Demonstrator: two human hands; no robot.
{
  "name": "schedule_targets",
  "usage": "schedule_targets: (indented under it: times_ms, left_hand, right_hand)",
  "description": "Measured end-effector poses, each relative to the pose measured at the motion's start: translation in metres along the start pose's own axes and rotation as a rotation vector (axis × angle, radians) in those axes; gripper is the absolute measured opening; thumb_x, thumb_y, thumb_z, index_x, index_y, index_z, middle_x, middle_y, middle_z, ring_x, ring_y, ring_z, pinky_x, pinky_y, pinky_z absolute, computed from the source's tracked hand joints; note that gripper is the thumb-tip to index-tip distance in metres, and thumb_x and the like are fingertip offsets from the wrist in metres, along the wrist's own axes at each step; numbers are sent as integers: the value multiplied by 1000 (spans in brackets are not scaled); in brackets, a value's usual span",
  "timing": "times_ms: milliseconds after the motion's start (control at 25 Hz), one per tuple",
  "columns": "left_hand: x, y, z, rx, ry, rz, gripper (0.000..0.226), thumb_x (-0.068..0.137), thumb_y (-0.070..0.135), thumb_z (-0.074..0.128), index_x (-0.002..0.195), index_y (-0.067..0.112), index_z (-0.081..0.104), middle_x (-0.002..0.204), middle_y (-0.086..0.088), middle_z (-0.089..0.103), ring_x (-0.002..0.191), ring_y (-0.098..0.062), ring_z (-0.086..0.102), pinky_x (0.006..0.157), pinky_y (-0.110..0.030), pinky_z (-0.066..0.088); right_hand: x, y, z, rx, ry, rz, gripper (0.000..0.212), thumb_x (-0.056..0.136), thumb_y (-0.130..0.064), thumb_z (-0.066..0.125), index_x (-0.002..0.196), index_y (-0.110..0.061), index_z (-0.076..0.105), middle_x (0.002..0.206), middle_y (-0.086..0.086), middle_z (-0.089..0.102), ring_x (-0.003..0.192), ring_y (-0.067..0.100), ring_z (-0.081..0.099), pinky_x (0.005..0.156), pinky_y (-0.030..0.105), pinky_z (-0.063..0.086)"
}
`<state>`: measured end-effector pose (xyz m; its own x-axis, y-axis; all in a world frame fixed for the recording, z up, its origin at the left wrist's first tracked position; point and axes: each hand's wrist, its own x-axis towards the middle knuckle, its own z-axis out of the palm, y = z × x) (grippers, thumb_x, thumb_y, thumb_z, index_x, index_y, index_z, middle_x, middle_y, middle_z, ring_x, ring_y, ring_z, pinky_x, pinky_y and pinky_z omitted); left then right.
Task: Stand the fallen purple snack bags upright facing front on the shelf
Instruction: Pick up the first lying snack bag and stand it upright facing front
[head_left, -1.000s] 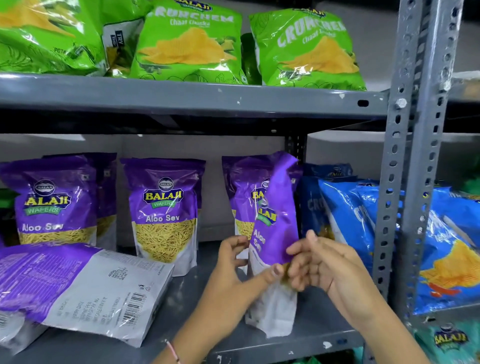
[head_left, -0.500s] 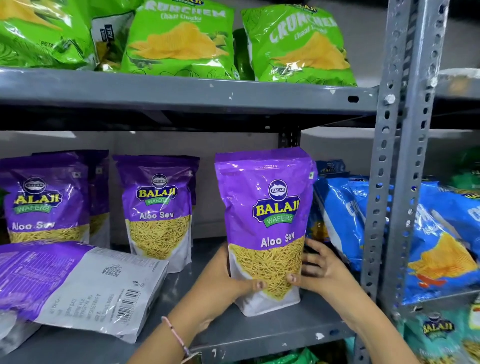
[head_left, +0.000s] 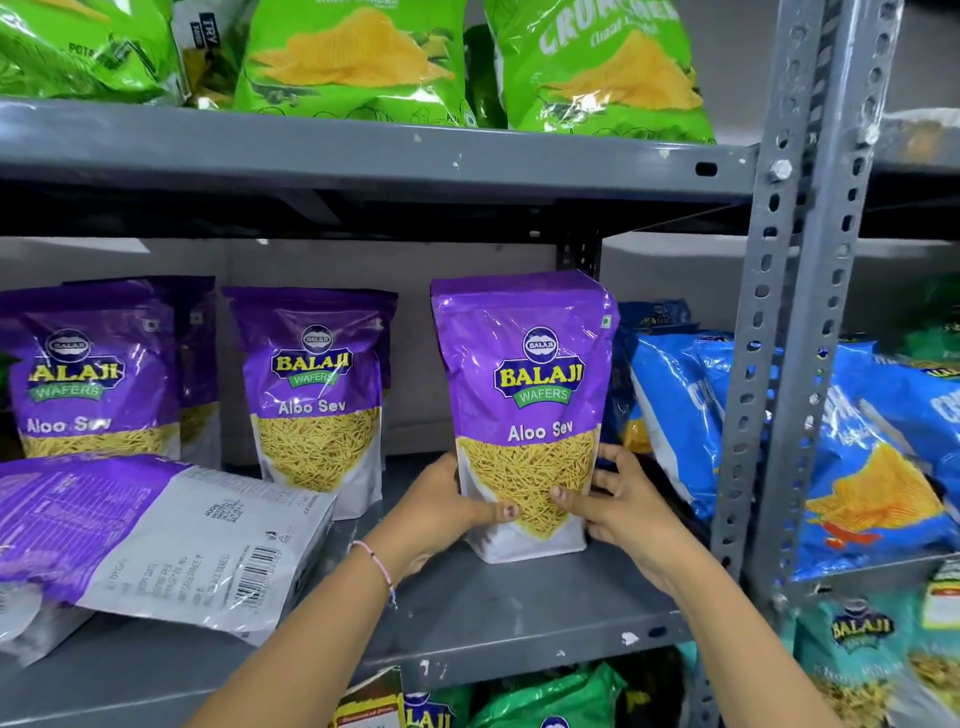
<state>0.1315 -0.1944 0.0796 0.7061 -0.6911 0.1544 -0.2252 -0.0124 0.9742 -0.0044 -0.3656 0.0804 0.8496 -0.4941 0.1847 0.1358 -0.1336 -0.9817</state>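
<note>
Both hands, the left hand (head_left: 447, 501) and right hand (head_left: 621, 501), clasp a purple bag (head_left: 524, 410) standing upright on the shelf (head_left: 519, 613), front forward. One fallen bag (head_left: 156, 535) (back side up) remains at left.

Shop: metal shelving (head_left: 363, 161) stocked with snack bags (head_left: 311, 395)

purple snack bags (head_left: 524, 395), grey shelf (head_left: 519, 613), green bags (head_left: 353, 57)

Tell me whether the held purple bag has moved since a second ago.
Yes. The held purple bag has turned from edge-on to front-facing and now stands on the shelf, left of the grey upright post.
</note>
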Motion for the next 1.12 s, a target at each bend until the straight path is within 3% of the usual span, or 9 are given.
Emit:
schedule_targets:
  times_ms: [160,240,560,720,880,1120]
  left_hand:
    - [-10,-2,1,-3,-66,5,58,68,5,89,120,16,68,118,-6,79,115,-27,73,107,-53,52]
    - [-16,-5,4,-22,-81,23,55,70,2,88,118,19,68,119,-6,79,114,-27,73,107,-52,52]
    - [-28,-12,15,15,-97,74,73,55,29,93,122,26,64,120,3,79,116,-22,72,107,-50,52]
    - [-31,-10,17,4,-76,65,73,51,33,92,118,27,65,118,4,79,116,-21,72,106,-50,53]
    - [-32,-9,20,-13,-58,48,73,49,34,92,116,25,65,118,2,79,116,-23,72,104,-52,54]
    - [-31,-12,28,6,-35,53,86,44,45,98,120,25,63,121,1,78,118,-25,70,105,-51,53]
  right_hand:
    - [-16,5,0,1,40,-32,92,52,-35,89,131,-23,44,113,3,75,110,25,71,99,55,54]
    - [-24,7,-3,4,56,-50,89,52,-33,87,129,-23,46,111,2,76,108,24,71,98,53,54]
    - [-41,10,-8,75,96,-61,88,55,-22,84,134,-19,44,116,6,72,109,26,69,95,49,55]
    - [-40,10,-8,83,97,-60,74,70,-8,82,133,-18,45,115,6,72,109,26,69,90,45,56]
    - [-39,11,-8,99,102,-54,72,75,-1,79,135,-18,44,117,7,71,112,29,68,96,51,55]
    - [-45,10,-9,107,115,-59,77,71,-9,80,138,-19,43,121,8,70,117,30,66,103,57,50]
